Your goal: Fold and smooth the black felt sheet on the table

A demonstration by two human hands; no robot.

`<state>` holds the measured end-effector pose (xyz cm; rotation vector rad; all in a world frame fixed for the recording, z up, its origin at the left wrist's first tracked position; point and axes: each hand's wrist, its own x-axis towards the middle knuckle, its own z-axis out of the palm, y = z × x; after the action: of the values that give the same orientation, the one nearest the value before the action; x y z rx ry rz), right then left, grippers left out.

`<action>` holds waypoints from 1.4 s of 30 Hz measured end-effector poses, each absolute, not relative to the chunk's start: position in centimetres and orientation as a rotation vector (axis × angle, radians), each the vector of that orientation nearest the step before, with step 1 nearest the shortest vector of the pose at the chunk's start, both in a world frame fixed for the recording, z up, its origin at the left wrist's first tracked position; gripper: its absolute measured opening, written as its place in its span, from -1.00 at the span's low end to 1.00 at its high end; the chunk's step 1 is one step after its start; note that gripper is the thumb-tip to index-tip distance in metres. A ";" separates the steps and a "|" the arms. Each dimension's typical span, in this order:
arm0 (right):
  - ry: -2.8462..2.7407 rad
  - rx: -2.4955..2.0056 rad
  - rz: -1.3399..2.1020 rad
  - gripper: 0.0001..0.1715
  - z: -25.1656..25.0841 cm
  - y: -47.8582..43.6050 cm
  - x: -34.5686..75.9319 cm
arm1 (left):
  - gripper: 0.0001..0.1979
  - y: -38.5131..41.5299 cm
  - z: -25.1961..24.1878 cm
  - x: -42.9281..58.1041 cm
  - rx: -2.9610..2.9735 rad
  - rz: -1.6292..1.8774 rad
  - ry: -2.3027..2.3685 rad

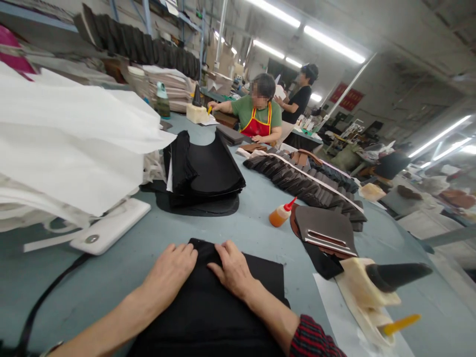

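A black fabric piece point(215, 322) lies on the table in front of me, with layers showing at its right side. My left hand point(174, 270) is closed on its upper left edge, fingers bent over the cloth. At the top edge, my right hand point(233, 271) holds the fabric between the curled fingers and the thumb, which lies a little apart. Beyond my hands sits a stack of black cut pieces point(211, 168). To the right stands a squeeze bottle point(280, 215) with orange liquid and a red tip.
White sheets point(74, 134) pile up at left beside a white device point(111, 228) with a black cord. At right are grey-brown pieces point(327, 225), a row of dark pieces point(297, 178) and a cream glue holder point(366, 287) with a yellow-handled tool. A co-worker point(258, 111) sits across the table.
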<state>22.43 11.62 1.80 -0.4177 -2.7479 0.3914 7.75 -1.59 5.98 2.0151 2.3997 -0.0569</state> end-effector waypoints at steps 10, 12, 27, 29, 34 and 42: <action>-2.465 -0.455 0.397 -0.59 1.4 12.2 23.1 | -0.76 -1.7 5.3 7.0 1.262 0.697 2.061; -2.458 -0.529 0.371 -0.48 1.0 12.3 22.9 | -0.59 -0.4 4.2 6.3 1.093 1.062 1.822; -2.482 -0.350 0.545 -0.68 -0.1 13.3 22.2 | -0.70 -0.8 1.5 0.8 2.154 0.702 2.084; -2.485 -0.361 0.558 -0.67 -0.2 13.3 22.2 | -0.69 -1.1 1.0 0.8 2.227 0.668 2.102; -2.528 -0.396 0.541 -0.65 -0.3 13.3 22.2 | -0.66 -1.3 0.6 1.2 2.343 0.570 2.151; -2.989 -0.352 0.050 -0.43 2.0 12.5 21.4 | -0.59 -2.8 0.2 0.2 2.555 0.435 2.224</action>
<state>21.43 12.53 2.02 -0.3519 -2.9894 0.0499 0.16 -2.81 0.17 2.5552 2.2240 0.4347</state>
